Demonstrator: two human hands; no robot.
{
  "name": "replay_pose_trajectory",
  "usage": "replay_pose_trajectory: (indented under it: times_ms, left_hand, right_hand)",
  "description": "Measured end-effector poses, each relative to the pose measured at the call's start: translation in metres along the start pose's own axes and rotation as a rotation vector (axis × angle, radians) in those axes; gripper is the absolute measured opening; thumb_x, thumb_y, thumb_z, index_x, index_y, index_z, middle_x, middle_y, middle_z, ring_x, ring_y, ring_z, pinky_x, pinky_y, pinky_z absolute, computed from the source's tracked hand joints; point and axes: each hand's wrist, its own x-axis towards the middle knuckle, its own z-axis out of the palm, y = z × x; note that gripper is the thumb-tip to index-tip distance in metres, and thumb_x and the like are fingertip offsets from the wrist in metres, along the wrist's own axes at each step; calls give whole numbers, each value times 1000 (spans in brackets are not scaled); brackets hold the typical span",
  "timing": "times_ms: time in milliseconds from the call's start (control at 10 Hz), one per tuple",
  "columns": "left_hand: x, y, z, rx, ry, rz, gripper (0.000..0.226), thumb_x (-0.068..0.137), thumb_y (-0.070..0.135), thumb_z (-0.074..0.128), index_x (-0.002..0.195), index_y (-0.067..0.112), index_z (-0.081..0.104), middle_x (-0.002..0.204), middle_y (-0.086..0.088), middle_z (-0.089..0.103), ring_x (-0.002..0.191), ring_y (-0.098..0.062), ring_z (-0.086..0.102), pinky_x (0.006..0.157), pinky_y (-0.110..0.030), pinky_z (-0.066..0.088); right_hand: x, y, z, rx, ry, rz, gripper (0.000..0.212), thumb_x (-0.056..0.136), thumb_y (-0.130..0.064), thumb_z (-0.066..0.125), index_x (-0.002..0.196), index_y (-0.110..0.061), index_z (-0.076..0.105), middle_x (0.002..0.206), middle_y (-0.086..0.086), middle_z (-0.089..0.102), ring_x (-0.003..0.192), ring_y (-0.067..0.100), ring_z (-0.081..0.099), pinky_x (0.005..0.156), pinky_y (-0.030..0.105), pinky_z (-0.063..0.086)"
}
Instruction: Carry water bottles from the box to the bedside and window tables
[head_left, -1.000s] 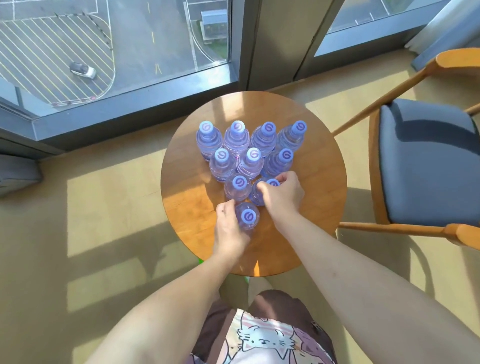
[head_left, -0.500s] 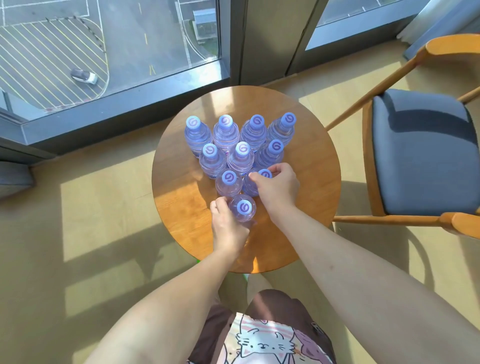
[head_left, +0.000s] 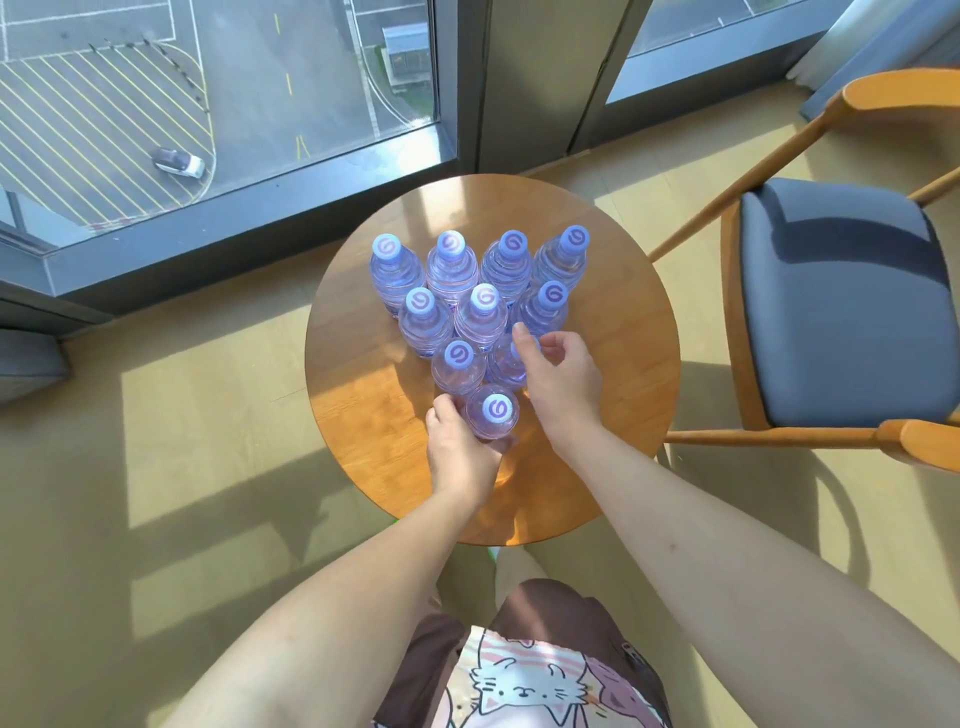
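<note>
Several clear water bottles with purple caps stand in a triangle on the round wooden window table. My left hand is wrapped around the left side of the front bottle at the tip of the triangle. My right hand hovers just right of the bottle behind it. Its fingers are loosely apart, and the index finger lies over that bottle's cap. The back row and the middle row stand untouched.
A wooden armchair with a grey cushion stands close to the table's right side. Floor-length windows run behind the table. Wooden floor lies to the left, and my legs are at the table's near edge.
My right hand has loosened and drawn back a little from the second-row bottle it was holding. My left hand stays on the front bottle. The view has shifted slightly.
</note>
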Motion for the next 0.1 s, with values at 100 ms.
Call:
replay_pose_trajectory:
  times_ms: [100]
  left_hand:
    - [1,4,-14,127,-105,-68,75,61,23,96,119,13,49,120,-7,52,112,-28,54,85,-28,41]
  right_hand:
    - [-3,-1,-2,8,10,46,51,92,-59,64,115,-14,65,115,0,69,109,18,64,102,41,49]
